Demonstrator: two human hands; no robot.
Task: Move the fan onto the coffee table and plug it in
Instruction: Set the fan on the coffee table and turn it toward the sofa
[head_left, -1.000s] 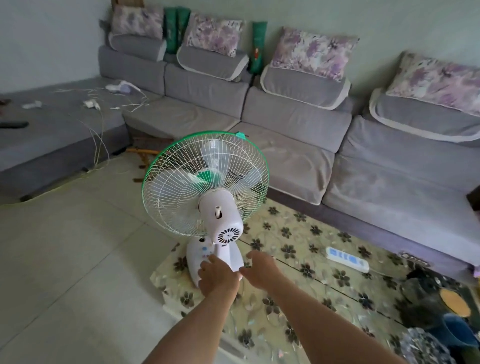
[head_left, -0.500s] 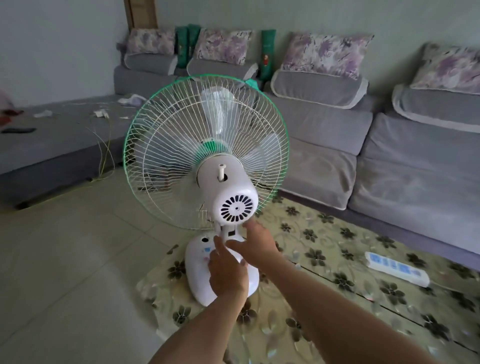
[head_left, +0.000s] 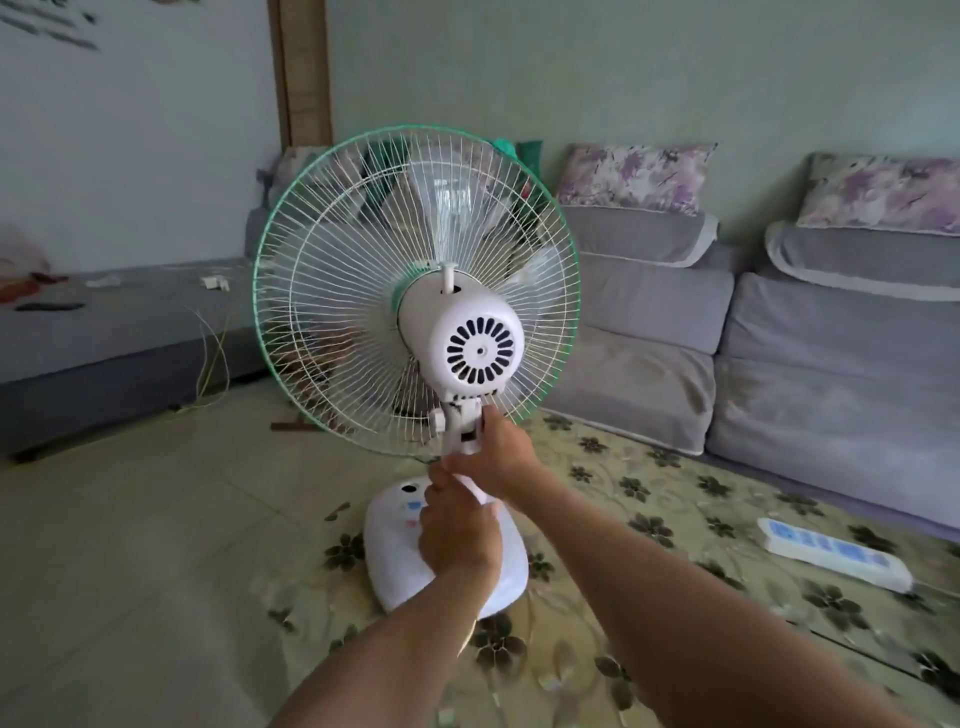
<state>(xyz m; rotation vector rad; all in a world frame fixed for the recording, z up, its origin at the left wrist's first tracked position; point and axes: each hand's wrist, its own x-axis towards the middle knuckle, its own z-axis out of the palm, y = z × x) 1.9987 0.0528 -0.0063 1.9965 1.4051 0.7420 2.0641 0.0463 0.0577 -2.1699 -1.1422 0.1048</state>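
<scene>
Here, a white plastic desk fan with a green-rimmed wire cage (head_left: 415, 291) fills the centre of the frame, its rounded white base (head_left: 395, 551) resting at the near left corner of a coffee table covered with a cream cloth printed with dark flowers (head_left: 649, 525). The left hand (head_left: 457, 535), at lower centre, is closed around the bottom of the fan's neck just above the base. The right hand (head_left: 498, 452), slightly higher, grips the neck beneath the vented motor housing (head_left: 462, 343). Both bare forearms reach in from the bottom edge. At right, a white power strip with blue sockets (head_left: 831, 553) lies flat on the cloth, well apart from the fan. A grey sectional sofa (head_left: 779, 364) with purple floral cushions (head_left: 634, 176) runs across the background, and pale floor tiles (head_left: 130, 545) fill the lower left.
</scene>
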